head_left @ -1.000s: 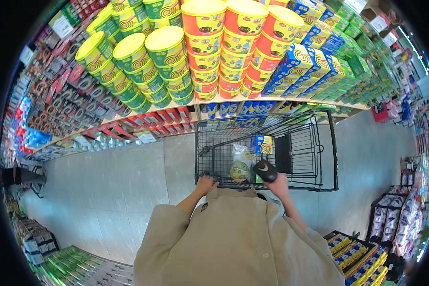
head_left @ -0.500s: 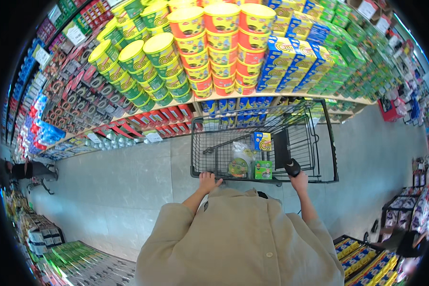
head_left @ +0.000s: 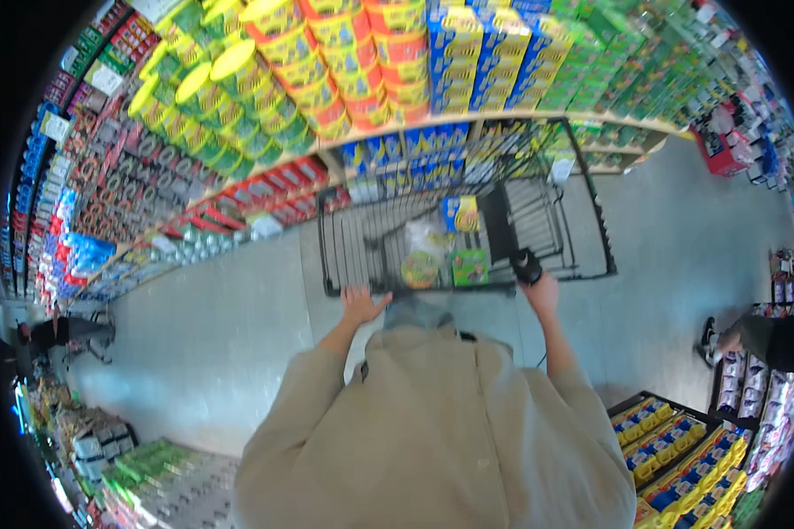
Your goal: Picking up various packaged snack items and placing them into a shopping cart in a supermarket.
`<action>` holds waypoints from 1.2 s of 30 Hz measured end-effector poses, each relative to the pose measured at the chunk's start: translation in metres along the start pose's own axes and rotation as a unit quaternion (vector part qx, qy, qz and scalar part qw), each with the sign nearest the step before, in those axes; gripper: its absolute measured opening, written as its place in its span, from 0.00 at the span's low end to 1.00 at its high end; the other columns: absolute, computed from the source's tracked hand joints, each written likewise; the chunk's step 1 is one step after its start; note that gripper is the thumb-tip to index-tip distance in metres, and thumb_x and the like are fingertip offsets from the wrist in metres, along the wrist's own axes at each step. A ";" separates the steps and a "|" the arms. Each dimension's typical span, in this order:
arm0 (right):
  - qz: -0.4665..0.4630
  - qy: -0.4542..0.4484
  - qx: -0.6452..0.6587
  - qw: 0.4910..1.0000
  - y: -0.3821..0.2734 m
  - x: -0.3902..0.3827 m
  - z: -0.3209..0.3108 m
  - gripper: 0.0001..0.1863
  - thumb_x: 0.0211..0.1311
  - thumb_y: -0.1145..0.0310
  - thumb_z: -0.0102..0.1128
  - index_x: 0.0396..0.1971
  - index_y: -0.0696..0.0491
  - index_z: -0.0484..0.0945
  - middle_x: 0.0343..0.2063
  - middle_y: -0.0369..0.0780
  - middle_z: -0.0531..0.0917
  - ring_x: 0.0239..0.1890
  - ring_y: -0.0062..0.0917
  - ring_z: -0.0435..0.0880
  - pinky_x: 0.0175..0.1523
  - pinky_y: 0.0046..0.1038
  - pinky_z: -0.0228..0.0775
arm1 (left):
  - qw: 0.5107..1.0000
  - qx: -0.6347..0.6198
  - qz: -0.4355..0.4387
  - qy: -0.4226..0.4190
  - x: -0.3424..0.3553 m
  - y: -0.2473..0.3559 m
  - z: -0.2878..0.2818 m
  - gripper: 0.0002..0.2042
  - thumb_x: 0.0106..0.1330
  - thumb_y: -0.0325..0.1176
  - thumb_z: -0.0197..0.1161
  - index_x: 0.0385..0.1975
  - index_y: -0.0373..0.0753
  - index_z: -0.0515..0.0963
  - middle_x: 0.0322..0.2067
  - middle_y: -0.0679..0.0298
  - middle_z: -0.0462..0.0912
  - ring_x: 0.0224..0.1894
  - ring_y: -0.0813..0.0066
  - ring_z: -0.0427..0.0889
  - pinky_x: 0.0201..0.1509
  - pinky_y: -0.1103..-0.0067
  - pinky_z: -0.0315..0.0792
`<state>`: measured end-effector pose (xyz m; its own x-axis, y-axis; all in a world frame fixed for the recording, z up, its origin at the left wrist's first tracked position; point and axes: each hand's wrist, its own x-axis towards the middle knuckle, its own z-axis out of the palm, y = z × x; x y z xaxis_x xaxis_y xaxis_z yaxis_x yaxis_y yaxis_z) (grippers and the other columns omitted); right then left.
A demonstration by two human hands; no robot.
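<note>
My left hand (head_left: 363, 305) rests at the near rim of a black wire shopping cart (head_left: 348, 225), with its fingers spread. My right hand (head_left: 539, 284) grips a black handheld scanner-like device (head_left: 527, 262) by the cart's near right part. Inside the cart are a blue-and-yellow box (head_left: 460, 213), a green box (head_left: 469, 267), a round green-and-yellow item (head_left: 422, 270) and a pale plastic bag (head_left: 426, 236) beside them. The picture is somewhat blurred.
Shelves (head_left: 485, 122) ahead hold stacked tubs and boxes. Grey floor (head_left: 203, 335) stretches sideways along the aisle. A display (head_left: 706, 419) of yellow packs stands at lower right. One person (head_left: 767, 344) is at the right, another (head_left: 66, 331) at far left.
My right hand moved the device rightward from over the goods, uncovering the green box. The cart and shelves shifted upward and tilted in view. The person at the right now shows more.
</note>
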<state>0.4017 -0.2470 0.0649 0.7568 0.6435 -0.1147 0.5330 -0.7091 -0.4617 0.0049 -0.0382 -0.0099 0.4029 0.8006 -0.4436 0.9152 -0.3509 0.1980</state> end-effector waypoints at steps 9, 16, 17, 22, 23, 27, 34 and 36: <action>-0.008 0.026 -0.025 0.999 0.034 -0.027 -0.009 0.32 0.31 0.47 0.78 0.33 0.55 0.77 0.29 0.47 0.83 0.34 0.44 0.83 0.38 0.41 0.75 | 0.995 0.055 -0.003 -0.086 -0.016 0.019 0.000 0.53 0.54 0.77 0.38 0.63 0.29 0.56 0.61 0.40 0.57 0.68 0.44 0.48 0.70 0.56 0.37; 0.001 0.044 -0.038 0.998 0.050 -0.029 -0.006 0.36 0.24 0.43 0.78 0.30 0.55 0.75 0.24 0.47 0.83 0.30 0.44 0.83 0.34 0.41 0.75 | 0.986 0.090 0.011 -0.144 0.000 0.029 -0.011 0.53 0.53 0.78 0.38 0.63 0.30 0.57 0.63 0.42 0.55 0.68 0.48 0.49 0.70 0.58 0.38; 0.001 0.041 -0.034 0.999 0.050 -0.028 -0.004 0.36 0.24 0.43 0.78 0.30 0.55 0.75 0.24 0.47 0.83 0.30 0.44 0.83 0.34 0.41 0.75 | 0.985 0.096 0.028 -0.140 0.004 0.030 -0.012 0.53 0.53 0.77 0.38 0.63 0.30 0.57 0.63 0.42 0.55 0.68 0.48 0.49 0.70 0.58 0.38; 0.070 0.015 -0.082 0.994 0.071 -0.023 -0.016 0.38 0.26 0.42 0.78 0.33 0.56 0.75 0.29 0.48 0.83 0.35 0.45 0.83 0.38 0.42 0.74 | 0.982 0.091 0.030 -0.162 0.017 0.041 0.015 0.54 0.52 0.79 0.36 0.65 0.31 0.55 0.65 0.42 0.54 0.69 0.48 0.47 0.70 0.58 0.39; 0.074 0.021 -0.080 0.994 0.083 -0.023 -0.017 0.38 0.24 0.42 0.78 0.33 0.55 0.75 0.29 0.48 0.83 0.35 0.45 0.83 0.38 0.42 0.75 | 0.978 0.091 0.028 -0.185 0.019 0.049 0.019 0.54 0.52 0.79 0.36 0.65 0.32 0.54 0.65 0.41 0.52 0.70 0.47 0.47 0.70 0.58 0.39; 0.111 0.006 -0.051 0.992 0.081 -0.019 -0.030 0.37 0.24 0.45 0.80 0.35 0.54 0.76 0.32 0.45 0.83 0.37 0.42 0.83 0.40 0.41 0.75 | 0.967 0.099 0.030 -0.234 0.032 0.062 0.014 0.51 0.54 0.77 0.35 0.68 0.38 0.51 0.67 0.40 0.48 0.71 0.46 0.43 0.71 0.57 0.36; 0.149 0.006 -0.044 0.988 0.090 -0.003 -0.045 0.36 0.26 0.48 0.80 0.36 0.53 0.76 0.35 0.44 0.83 0.40 0.39 0.83 0.43 0.38 0.75 | 0.957 0.146 0.045 -0.246 0.053 0.108 -0.006 0.51 0.56 0.76 0.33 0.67 0.35 0.50 0.67 0.45 0.50 0.72 0.52 0.43 0.72 0.59 0.35; 0.154 0.005 -0.038 0.987 0.095 0.004 -0.047 0.36 0.25 0.48 0.80 0.36 0.53 0.77 0.36 0.44 0.83 0.40 0.39 0.83 0.43 0.38 0.75 | 0.951 0.154 0.045 -0.265 0.058 0.121 -0.017 0.51 0.56 0.76 0.33 0.68 0.35 0.47 0.69 0.44 0.46 0.72 0.52 0.40 0.72 0.60 0.34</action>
<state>0.4733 -0.3256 0.0621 0.8911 0.3910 -0.2304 0.3035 -0.8908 -0.3382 0.1390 -0.0254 0.0030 0.3501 0.4324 -0.8309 0.8012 -0.5979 0.0264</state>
